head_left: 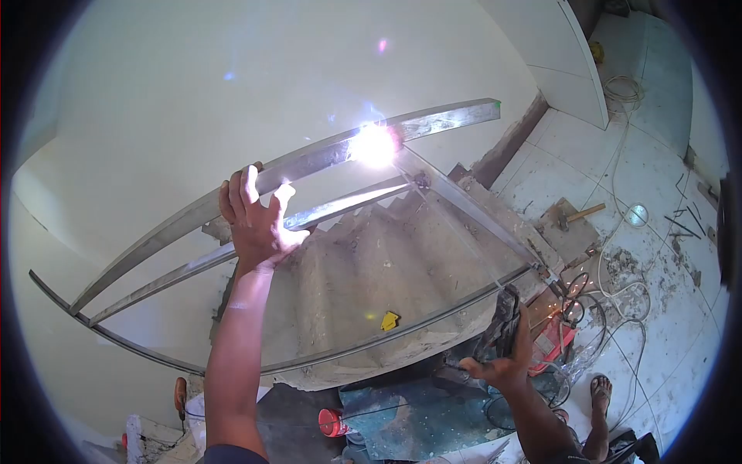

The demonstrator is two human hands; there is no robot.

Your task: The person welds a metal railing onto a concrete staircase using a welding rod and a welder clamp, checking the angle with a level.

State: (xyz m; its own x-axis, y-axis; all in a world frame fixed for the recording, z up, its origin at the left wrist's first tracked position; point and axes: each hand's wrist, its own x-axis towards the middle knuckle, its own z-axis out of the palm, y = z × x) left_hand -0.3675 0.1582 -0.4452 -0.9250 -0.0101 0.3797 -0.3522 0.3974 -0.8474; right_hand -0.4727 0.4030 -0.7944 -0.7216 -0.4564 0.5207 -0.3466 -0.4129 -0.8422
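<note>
My left hand (259, 232) reaches up to the curved upper metal rail (309, 161), its fingers bent over it and its thumb side near the lower metal rail (182, 271). My right hand (502, 367) is closed around a black welding electrode holder (504, 321). A thin rod seems to run from the holder toward the upper rail. On that rail, above a slanting metal post (471, 205), a welding arc (376, 145) glares white and hides the joint. A long curved bottom bar (371, 348) links the frame's lower ends.
Dusty concrete steps (371, 271) lie behind the frame, with a yellow magnetic square (390, 320) on one. A hammer (583, 215), loose cables (618, 286) and a red machine (553, 344) occupy the right-hand floor. A red container (332, 423) stands below.
</note>
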